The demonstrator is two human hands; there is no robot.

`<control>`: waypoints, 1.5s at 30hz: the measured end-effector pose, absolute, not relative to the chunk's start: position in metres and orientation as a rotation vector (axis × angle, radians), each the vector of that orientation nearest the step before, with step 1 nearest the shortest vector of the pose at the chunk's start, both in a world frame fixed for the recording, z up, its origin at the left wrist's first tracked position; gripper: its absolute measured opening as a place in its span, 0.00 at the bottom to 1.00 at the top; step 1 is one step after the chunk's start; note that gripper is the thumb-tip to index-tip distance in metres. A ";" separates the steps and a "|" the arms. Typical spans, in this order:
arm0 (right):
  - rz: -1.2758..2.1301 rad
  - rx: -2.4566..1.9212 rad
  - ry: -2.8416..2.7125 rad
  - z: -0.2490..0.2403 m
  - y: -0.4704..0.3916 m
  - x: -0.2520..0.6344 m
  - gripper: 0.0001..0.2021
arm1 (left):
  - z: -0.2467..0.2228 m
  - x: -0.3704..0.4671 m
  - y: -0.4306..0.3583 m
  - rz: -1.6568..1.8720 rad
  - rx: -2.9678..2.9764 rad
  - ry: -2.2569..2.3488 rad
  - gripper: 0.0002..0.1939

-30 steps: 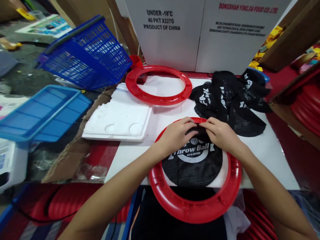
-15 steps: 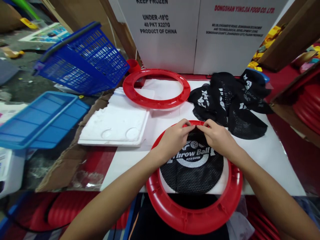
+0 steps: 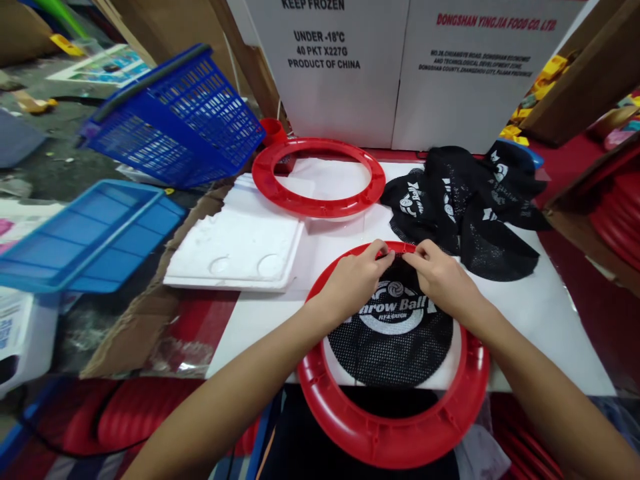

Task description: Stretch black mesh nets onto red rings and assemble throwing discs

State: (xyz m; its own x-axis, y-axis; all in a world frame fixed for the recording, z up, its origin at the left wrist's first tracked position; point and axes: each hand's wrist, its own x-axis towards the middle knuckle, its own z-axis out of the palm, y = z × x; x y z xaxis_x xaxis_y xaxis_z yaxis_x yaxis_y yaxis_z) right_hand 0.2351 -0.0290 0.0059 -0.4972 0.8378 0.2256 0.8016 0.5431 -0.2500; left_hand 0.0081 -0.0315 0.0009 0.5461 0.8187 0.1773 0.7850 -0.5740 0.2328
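Observation:
A red plastic ring (image 3: pixel 395 443) lies at the table's front edge, its lower part overhanging. Inside its opening is a black mesh disc (image 3: pixel 395 357) with white "Throw Ball" print. My left hand (image 3: pixel 357 277) pinches the disc's top edge at the ring's far rim. Close beside it on the right, my right hand (image 3: pixel 443 277) pinches the same edge, fingertips a small gap from the left ones. The mesh reaches the rim only near my fingers; white table shows round its sides.
A second red ring (image 3: pixel 320 207) lies behind, partly over white foam (image 3: pixel 240 243). Black mesh discs (image 3: pixel 493 247) are piled at the right. White cartons (image 3: pixel 340 100) stand at the back. A blue basket (image 3: pixel 175 120) and blue tray (image 3: pixel 95 233) are at the left.
The view has shifted slightly, moving the scene a little to the right. My fingertips have drawn slightly apart along the mesh edge.

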 end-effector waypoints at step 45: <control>0.016 -1.381 -2.532 -0.003 -0.024 0.236 0.21 | 0.014 0.007 -0.031 0.178 2.758 1.456 0.24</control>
